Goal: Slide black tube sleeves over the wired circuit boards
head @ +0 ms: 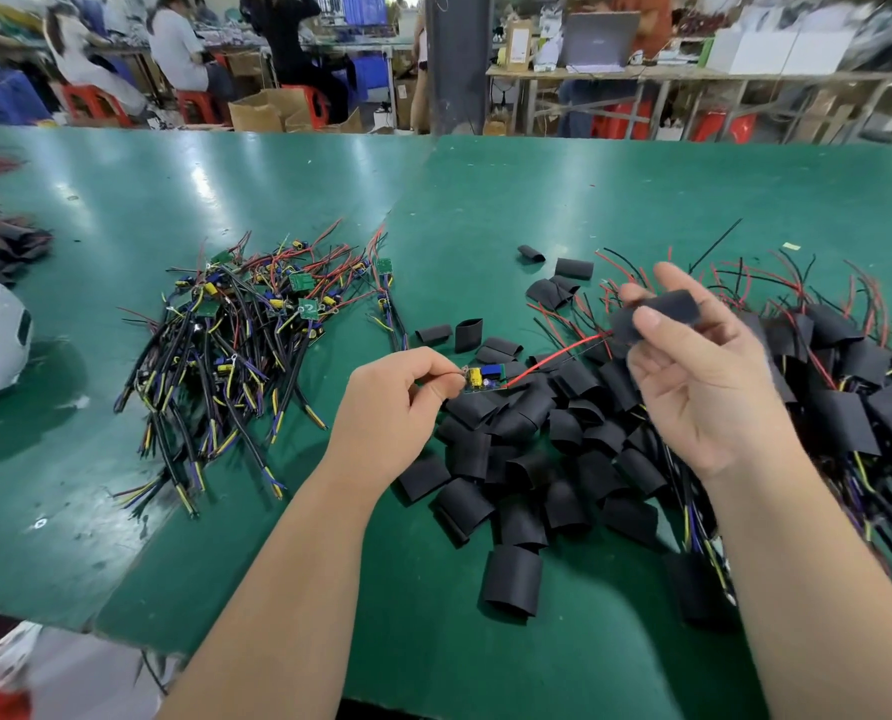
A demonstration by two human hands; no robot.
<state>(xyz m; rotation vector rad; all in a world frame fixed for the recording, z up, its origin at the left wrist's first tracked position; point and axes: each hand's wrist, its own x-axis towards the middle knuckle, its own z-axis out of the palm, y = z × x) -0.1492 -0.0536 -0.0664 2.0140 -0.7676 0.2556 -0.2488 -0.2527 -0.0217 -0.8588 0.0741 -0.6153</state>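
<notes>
A heap of wired boards (257, 324) lies at the left on the green desk (122, 189). In the middle, my left hand (397, 402), fingers curled, pinches one circuit board (485, 379) by its left end, over the loose sleeves (527, 459). At the right, my right hand (703, 387) holds a black tube sleeve (657, 314) between thumb and forefinger, the other fingers half open.

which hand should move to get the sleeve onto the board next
Right. The right hand pinches a black sleeve near the free end of the red wire, which points toward it; the left hand just holds the board by its far end.
</notes>
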